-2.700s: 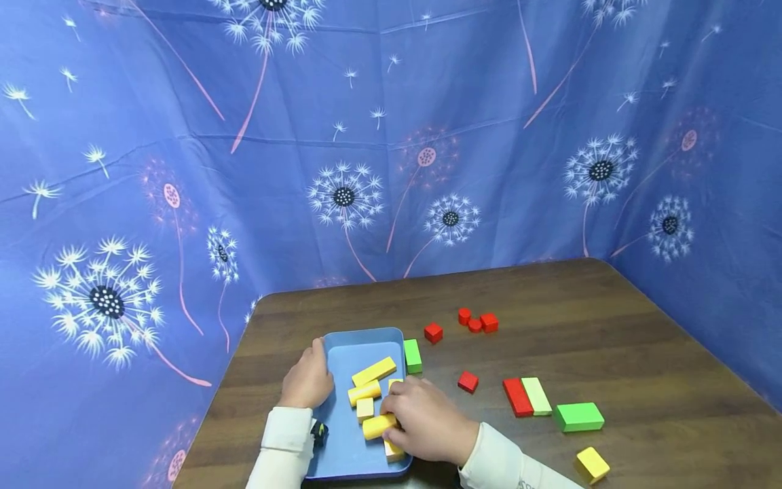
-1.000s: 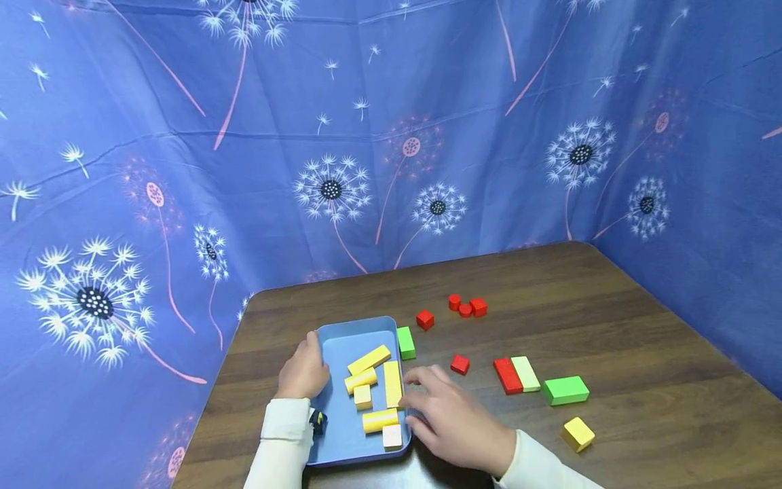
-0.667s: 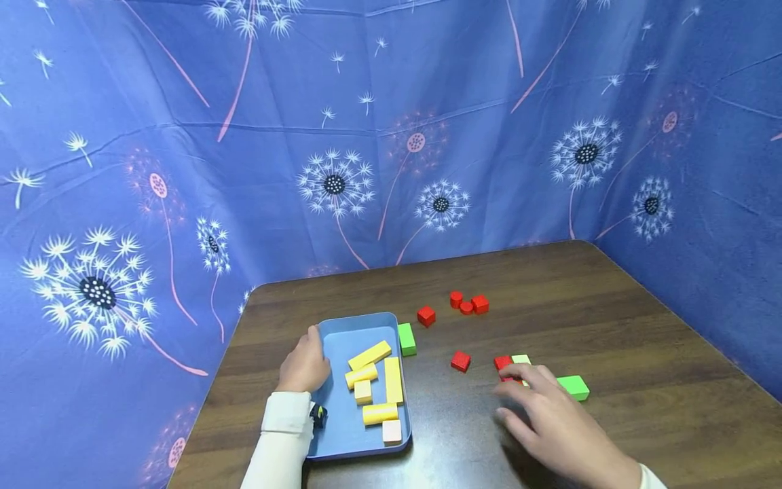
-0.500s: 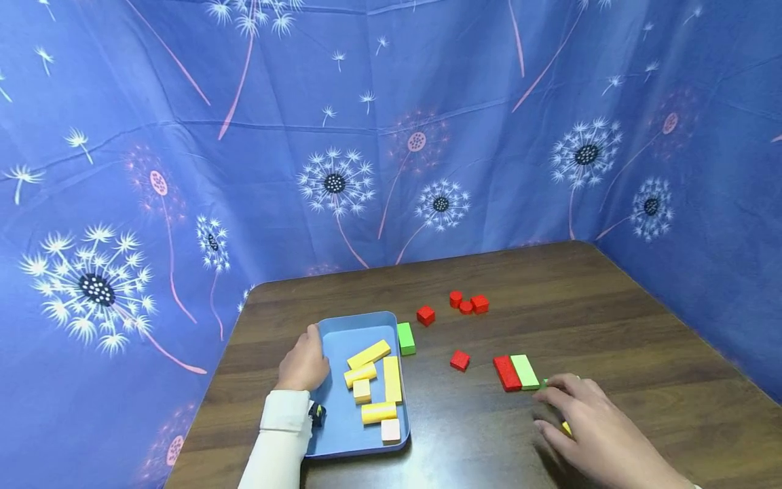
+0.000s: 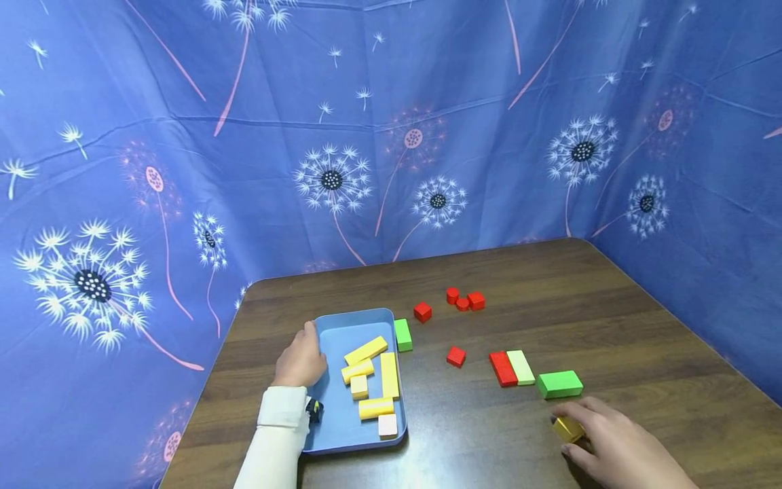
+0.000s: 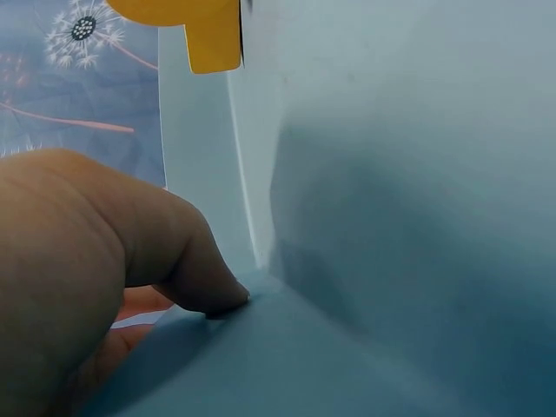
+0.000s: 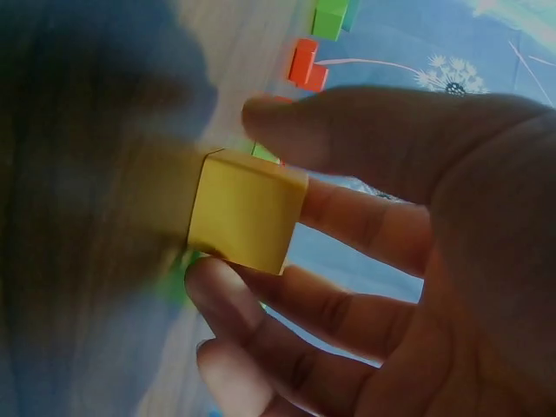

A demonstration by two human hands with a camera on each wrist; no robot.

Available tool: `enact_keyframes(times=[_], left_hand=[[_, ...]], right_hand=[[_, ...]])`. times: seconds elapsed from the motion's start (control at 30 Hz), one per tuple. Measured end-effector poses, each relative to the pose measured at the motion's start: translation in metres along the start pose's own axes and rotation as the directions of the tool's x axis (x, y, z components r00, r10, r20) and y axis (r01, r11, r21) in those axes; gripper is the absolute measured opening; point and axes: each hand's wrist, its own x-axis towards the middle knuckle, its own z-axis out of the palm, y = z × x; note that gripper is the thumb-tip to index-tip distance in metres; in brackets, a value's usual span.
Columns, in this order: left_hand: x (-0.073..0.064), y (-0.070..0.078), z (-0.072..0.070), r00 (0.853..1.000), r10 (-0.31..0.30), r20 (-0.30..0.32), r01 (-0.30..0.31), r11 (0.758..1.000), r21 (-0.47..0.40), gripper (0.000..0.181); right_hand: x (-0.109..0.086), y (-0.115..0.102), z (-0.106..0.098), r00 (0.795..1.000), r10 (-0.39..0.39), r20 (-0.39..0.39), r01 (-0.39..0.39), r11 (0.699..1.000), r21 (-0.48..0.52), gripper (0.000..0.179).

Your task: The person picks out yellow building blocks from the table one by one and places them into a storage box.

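Note:
My left hand [image 5: 301, 356] grips the left rim of a blue tray [image 5: 330, 435]; in the left wrist view the thumb [image 6: 208, 269] bends over the wall to the inside. Several yellow wooden blocks [image 5: 389, 375] lie in the tray, including cylinders [image 5: 376, 408], with a pale cube [image 5: 387, 426] at its near right corner. At the right, my right hand [image 5: 617, 441] has its fingers and thumb curled around a yellow cube [image 7: 248, 213] low at the table. A finger touches the cube's side; whether the thumb touches is unclear, as a thin gap shows beside it.
Just beyond the right hand lies a green block [image 5: 560, 384]. A red block [image 5: 504, 369] and a light green block [image 5: 520, 367] sit side by side. More red pieces [image 5: 423, 312] are farther back, and a green block [image 5: 403, 335] is beside the tray's right wall.
My right hand has left the tray, where a yellow cylinder now lies, and swept right to the yellow cube, its fingers closing around it. My left hand has stayed on the tray's rim.

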Motion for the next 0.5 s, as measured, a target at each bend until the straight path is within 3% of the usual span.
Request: enact_keyframes(times=[0.5], left_hand=[[-0.001,0.001,-0.001,1.000,-0.011,0.009,0.011,1.000,-0.003,0.067]], right_hand=[[0.011,-0.012,0.004,1.000,0.008,-0.005,-0.008,1.000,-0.023,0.036]])
